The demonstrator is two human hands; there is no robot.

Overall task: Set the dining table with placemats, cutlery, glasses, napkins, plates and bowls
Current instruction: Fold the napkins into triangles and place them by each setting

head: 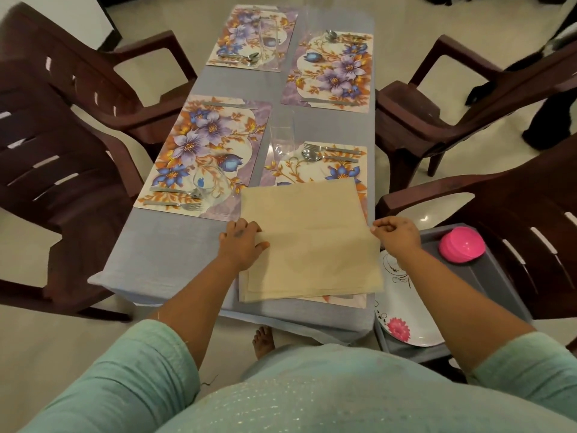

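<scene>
A stack of beige napkins [309, 242] lies over the near right floral placemat [343, 170] on the blue-clothed table [162, 254]. My left hand [242, 242] pinches the top napkin at its left edge. At the napkin's right corner, my right hand [396, 234] pinches the cloth with curled fingers. The other placemats, near left [199, 151], far left [249, 35] and far right [334, 73], carry forks and spoons. Clear glasses stand at the near left [209, 182], the near right [282, 142] and the far left [268, 42].
A grey tray [487, 276] at my right holds white flowered plates [402, 323] and pink bowls [462, 245]. Dark brown plastic chairs stand on both sides: near left [62, 170], far right [452, 98], near right [515, 214]. My bare foot [263, 340] shows under the table edge.
</scene>
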